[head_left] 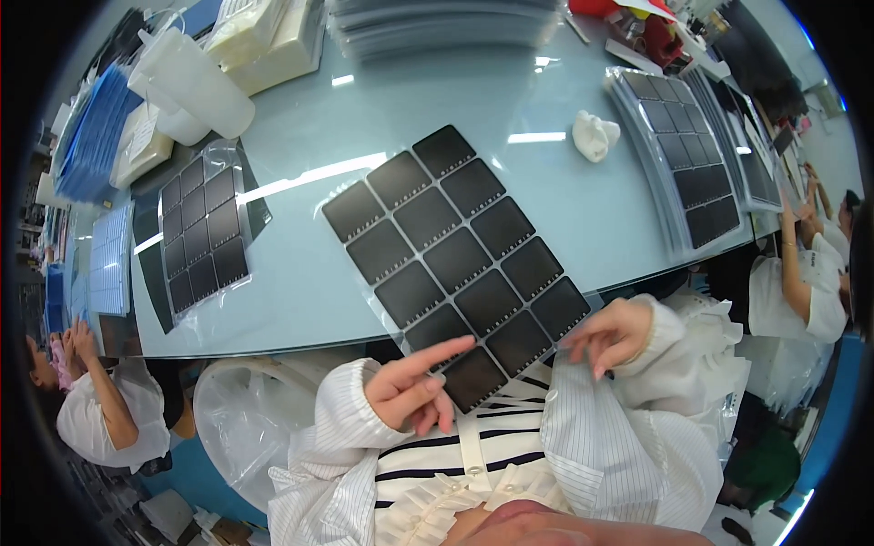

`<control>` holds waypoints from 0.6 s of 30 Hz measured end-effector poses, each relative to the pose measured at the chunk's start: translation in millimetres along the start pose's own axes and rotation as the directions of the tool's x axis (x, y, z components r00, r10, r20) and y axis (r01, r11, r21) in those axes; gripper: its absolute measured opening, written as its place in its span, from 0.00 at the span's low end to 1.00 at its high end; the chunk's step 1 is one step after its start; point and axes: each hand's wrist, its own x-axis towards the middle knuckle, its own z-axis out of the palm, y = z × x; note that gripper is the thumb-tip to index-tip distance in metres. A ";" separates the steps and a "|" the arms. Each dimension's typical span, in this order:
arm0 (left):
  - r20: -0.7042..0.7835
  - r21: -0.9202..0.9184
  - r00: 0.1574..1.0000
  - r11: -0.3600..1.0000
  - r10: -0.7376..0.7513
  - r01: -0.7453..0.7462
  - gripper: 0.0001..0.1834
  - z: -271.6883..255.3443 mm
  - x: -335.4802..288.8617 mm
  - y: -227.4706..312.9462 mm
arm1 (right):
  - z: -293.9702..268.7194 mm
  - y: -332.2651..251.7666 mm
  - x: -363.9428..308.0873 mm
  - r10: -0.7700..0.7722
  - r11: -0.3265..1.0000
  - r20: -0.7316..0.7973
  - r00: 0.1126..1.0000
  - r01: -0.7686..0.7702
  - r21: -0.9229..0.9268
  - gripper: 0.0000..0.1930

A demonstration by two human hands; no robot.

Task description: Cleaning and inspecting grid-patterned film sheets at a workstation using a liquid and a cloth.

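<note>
A sheet of dark square panels [458, 257] in a clear film lies slanted on the glass tabletop, its near end reaching past the front edge. My left hand [410, 387] is at the sheet's near left side. Its index finger stretches over the dark squares, while the other fingers bend loosely. Beside the near right corner is my right hand [614, 335], fingers apart and slightly bent, fingertips close to the sheet's edge. Whether they touch it I cannot tell. Neither hand visibly grips anything.
A smaller sheet of dark squares [202, 232] lies left; a stack of similar sheets [678, 155] stands right. Crumpled white tissue [594, 136], a white plastic bottle [196, 86] and a clear stack [446, 23] are farther back. A lined bin [246, 419] stands below. People work at both sides.
</note>
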 end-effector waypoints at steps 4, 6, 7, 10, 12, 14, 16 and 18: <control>0.104 0.028 0.995 1.000 -0.007 0.004 0.25 8.8 14.6 -0.9 | 13.0 -0.6 16.0 0.093 0.772 -0.234 0.968 0.079 0.631 0.09; 0.127 0.077 0.991 0.997 -0.034 0.024 0.24 12.1 17.6 -0.3 | 14.9 -20.4 15.1 0.205 0.739 -0.411 0.888 0.136 0.660 0.09; 0.141 0.111 0.989 0.993 -0.051 0.036 0.23 13.4 17.4 0.5 | 14.5 -22.7 14.0 0.207 0.740 -0.431 0.879 0.147 0.656 0.09; 0.146 0.215 0.989 0.976 -0.010 -0.022 0.21 14.8 18.2 4.0 | 8.4 -32.1 3.0 0.250 0.800 -0.569 0.783 0.165 0.578 0.10; 0.170 0.252 0.985 0.966 0.014 -0.057 0.21 11.2 17.4 6.8 | 0.3 -33.0 -9.4 0.238 0.835 -0.716 0.657 0.238 0.496 0.09; 0.070 0.303 0.996 0.950 0.053 -0.072 0.20 10.0 11.5 16.9 | -11.3 -21.5 -29.3 0.185 0.856 -0.819 0.544 0.320 0.406 0.09; 0.003 0.313 0.995 0.945 0.102 -0.097 0.19 8.3 8.8 24.3 | -22.3 -22.7 -61.2 0.157 0.903 -0.889 0.430 0.302 0.305 0.09; -0.066 0.324 0.989 0.940 0.135 -0.107 0.19 8.5 0.5 35.7 | -31.6 -9.4 -96.0 0.114 0.922 -0.956 0.270 0.330 0.203 0.10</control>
